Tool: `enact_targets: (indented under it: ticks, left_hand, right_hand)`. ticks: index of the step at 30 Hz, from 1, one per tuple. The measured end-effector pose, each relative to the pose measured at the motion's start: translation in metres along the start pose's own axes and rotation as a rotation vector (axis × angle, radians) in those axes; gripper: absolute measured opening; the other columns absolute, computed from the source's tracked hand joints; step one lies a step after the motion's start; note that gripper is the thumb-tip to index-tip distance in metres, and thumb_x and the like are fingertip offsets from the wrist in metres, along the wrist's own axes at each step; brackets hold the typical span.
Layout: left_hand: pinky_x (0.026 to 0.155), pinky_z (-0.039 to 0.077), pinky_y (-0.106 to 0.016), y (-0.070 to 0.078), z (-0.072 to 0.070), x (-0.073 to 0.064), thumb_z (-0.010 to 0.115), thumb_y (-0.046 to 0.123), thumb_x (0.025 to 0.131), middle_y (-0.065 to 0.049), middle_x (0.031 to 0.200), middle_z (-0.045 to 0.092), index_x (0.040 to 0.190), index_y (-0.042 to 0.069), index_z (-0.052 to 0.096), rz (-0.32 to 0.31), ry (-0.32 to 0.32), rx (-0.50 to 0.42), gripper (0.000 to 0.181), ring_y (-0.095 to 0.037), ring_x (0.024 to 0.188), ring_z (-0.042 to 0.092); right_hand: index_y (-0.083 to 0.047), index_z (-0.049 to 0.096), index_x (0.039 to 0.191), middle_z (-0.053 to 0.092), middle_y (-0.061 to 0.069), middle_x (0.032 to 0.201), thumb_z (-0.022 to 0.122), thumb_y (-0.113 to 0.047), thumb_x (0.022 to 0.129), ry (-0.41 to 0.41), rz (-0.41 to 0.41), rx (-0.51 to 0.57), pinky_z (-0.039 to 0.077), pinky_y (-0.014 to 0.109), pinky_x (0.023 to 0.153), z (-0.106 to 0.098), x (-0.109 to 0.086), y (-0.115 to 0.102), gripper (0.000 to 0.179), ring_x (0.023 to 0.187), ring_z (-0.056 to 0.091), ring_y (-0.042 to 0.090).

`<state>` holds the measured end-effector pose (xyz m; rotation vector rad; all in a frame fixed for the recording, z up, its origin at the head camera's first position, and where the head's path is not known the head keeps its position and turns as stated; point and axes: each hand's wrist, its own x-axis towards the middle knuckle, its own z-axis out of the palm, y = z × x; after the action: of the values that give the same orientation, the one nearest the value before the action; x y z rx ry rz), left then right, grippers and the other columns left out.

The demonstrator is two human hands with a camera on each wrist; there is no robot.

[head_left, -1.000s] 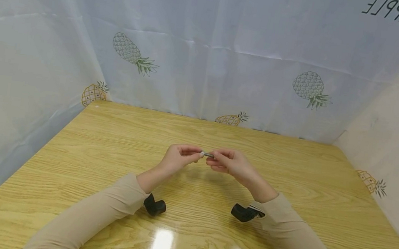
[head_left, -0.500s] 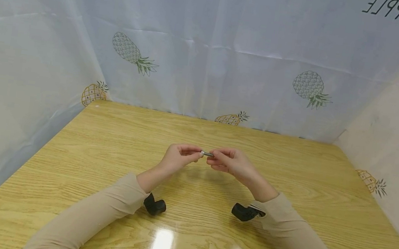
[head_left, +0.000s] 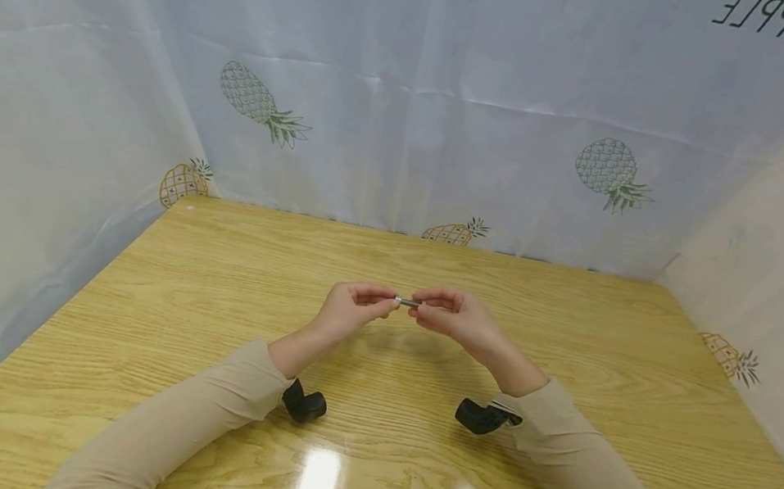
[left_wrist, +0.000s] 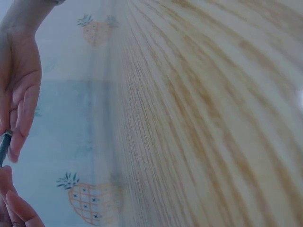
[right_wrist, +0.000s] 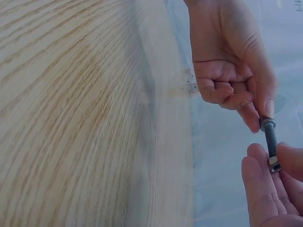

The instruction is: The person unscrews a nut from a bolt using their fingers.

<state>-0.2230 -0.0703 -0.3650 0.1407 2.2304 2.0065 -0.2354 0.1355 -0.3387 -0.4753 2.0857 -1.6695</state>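
Observation:
Both hands meet above the middle of the table around a small metal bolt (head_left: 410, 303). My left hand (head_left: 350, 310) pinches its head end between thumb and fingers, and the head is mostly hidden by the fingertips. In the right wrist view, the bolt's threaded shank (right_wrist: 271, 136) shows between the hands, with a washer-like ring (right_wrist: 268, 123) by the left fingertips. A nut (right_wrist: 273, 162) sits near the other end of the thread. My right hand (head_left: 460, 319) has its thumb and fingers on either side of this nut.
Under the hands lies a wood-grain table (head_left: 364, 456). Black angled wrist mounts (head_left: 304, 405) stick out below both sleeves. A white curtain (head_left: 409, 115) printed with pineapples closes off the back and sides.
The right hand's fingers have shifted around the bolt's end, its lower fingers drawing in and the fingertips moving slightly right. The left hand and the bolt stay in place.

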Motion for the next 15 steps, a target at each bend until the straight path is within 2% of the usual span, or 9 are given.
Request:
enact_targets:
  ticks: [6,10,12,15]
  left_hand:
    - [0.093,0.049,-0.043,0.0009,-0.0002,-0.0001,0.066,0.019,0.087,-0.01,0.11,0.068,0.111,0.007,0.068,-0.007,0.019,-0.009,0.027,-0.013,0.09,0.063]
    - [0.089,0.049,-0.043,0.0011,-0.0011,0.0,0.066,0.021,0.087,-0.008,0.105,0.069,0.109,0.01,0.069,-0.02,0.031,-0.008,0.024,-0.009,0.084,0.061]
    - [0.087,0.05,-0.042,0.0006,-0.0015,0.0005,0.067,0.021,0.087,-0.007,0.102,0.07,0.109,0.01,0.069,-0.016,0.033,0.003,0.024,-0.008,0.083,0.061]
    - [0.084,0.05,-0.04,0.0,-0.0017,0.0013,0.067,0.021,0.087,-0.005,0.099,0.071,0.108,0.01,0.07,-0.018,0.035,0.008,0.024,-0.008,0.081,0.062]
  right_hand:
    - [0.004,0.049,0.128,0.057,0.022,0.125,0.057,-0.011,0.093,0.019,-0.02,-0.009,0.043,0.044,0.103,-0.0023,-0.0005,0.0029,0.04,0.119,0.055,0.031]
    - [0.005,0.049,0.127,0.062,0.014,0.119,0.058,-0.013,0.093,0.024,-0.026,-0.019,0.043,0.045,0.103,-0.0033,-0.0017,0.0028,0.04,0.121,0.053,0.035]
    - [0.005,0.049,0.128,0.063,0.013,0.118,0.058,-0.014,0.092,0.021,-0.027,-0.025,0.045,0.043,0.101,-0.0035,-0.002,0.0024,0.041,0.119,0.055,0.034]
    - [0.007,0.047,0.129,0.064,0.012,0.118,0.06,-0.018,0.092,0.009,-0.033,-0.013,0.047,0.037,0.099,-0.0043,-0.0015,0.0029,0.046,0.114,0.06,0.023]
